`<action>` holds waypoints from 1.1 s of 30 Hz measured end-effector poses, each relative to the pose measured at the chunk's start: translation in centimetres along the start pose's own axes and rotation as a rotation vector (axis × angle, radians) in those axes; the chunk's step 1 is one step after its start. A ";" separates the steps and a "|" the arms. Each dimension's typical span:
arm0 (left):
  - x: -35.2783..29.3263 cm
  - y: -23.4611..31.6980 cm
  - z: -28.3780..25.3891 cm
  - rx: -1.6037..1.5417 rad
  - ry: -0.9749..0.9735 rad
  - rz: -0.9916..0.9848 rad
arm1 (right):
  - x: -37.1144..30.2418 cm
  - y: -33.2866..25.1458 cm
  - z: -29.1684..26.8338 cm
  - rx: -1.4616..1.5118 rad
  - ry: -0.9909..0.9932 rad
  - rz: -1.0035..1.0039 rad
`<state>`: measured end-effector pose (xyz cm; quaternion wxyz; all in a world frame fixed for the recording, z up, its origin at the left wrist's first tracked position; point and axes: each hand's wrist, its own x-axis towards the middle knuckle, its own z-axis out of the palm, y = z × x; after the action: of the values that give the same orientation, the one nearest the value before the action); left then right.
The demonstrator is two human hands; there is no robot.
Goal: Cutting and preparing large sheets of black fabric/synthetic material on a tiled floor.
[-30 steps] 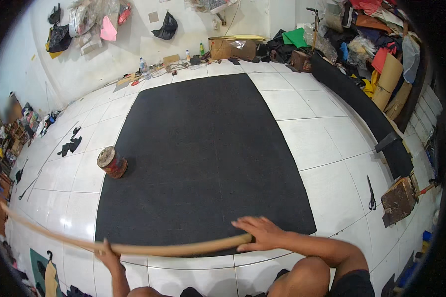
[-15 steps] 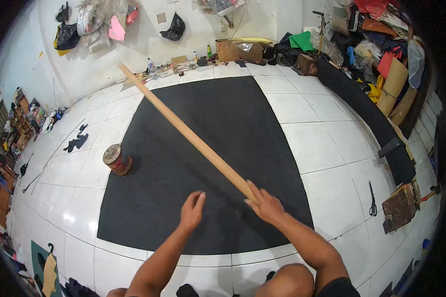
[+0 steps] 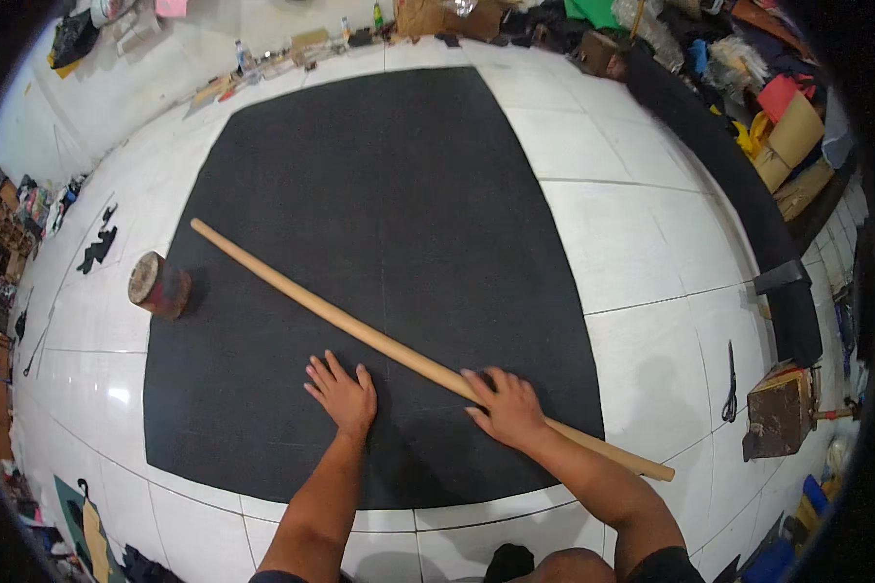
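A large black sheet of fabric-like material [image 3: 360, 165] lies spread on the floor in front of me. Diagonally across it runs a long tan tube, likely cardboard [image 3: 331, 313], whose near end sticks out past the sheet's right edge. My right hand [image 3: 511, 410] grips the tube nearer that end, thumb on the near side and fingers over the top. My left hand [image 3: 343, 396] is flat with fingers spread on the sheet, just nearer than the tube and apart from it. A worn round can-like block [image 3: 160, 285] stands at the sheet's left edge.
White floor tiles [image 3: 642, 233] surround the sheet. On the right lie black scissors [image 3: 730, 384], a rusty boxy block [image 3: 780, 413] and a long black strip [image 3: 719, 165]. Piled materials [image 3: 787, 126] fill the far right. Black scraps [image 3: 97, 251] lie at left.
The raised tube has come down across the sheet, its near end now extending past my right hand. My left hand has opened flat onto the sheet. The view has tilted down.
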<state>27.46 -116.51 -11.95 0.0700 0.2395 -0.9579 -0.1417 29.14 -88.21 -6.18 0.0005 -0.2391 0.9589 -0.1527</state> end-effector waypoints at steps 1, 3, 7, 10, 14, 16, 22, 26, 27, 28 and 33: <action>0.4 0.9 0.6 0.022 -0.004 -0.032 | 1.8 -0.1 0.5 -0.028 0.026 -0.090; 0.8 1.1 1.4 0.056 -0.014 -0.036 | 6.4 -1.0 2.7 -0.023 0.035 -0.187; 0.9 1.5 1.6 0.110 0.009 -0.020 | 12.3 -2.5 5.7 -0.068 -0.034 -0.129; 1.1 1.2 1.4 0.123 -0.009 -0.044 | 15.7 -1.5 5.9 -0.106 -0.083 -0.049; 1.6 2.0 0.4 0.109 -0.094 -0.103 | 22.2 5.4 4.0 -0.164 0.034 0.172; 2.1 2.4 0.1 0.090 -0.155 -0.116 | 25.3 9.7 2.7 -0.235 0.062 0.251; 2.6 2.0 0.5 0.067 -0.140 -0.105 | 31.1 18.4 -0.5 -0.259 0.101 0.467; 3.0 0.7 0.5 0.108 -0.148 -0.085 | 34.6 19.6 1.4 -0.211 0.095 0.500; 3.1 1.0 0.2 0.091 -0.190 -0.102 | 36.2 19.8 1.6 -0.193 0.109 0.596; 2.9 1.0 -0.1 0.074 -0.227 -0.131 | 38.4 18.4 1.2 -0.173 0.117 0.680; 2.7 1.6 1.1 0.076 -0.254 -0.124 | 45.3 14.8 2.1 -0.185 0.124 0.572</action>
<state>24.17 -116.19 -12.37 -0.0698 0.2808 -0.9471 -0.1387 -17.55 -97.20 -9.29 -0.0369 0.0514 0.9954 -0.0726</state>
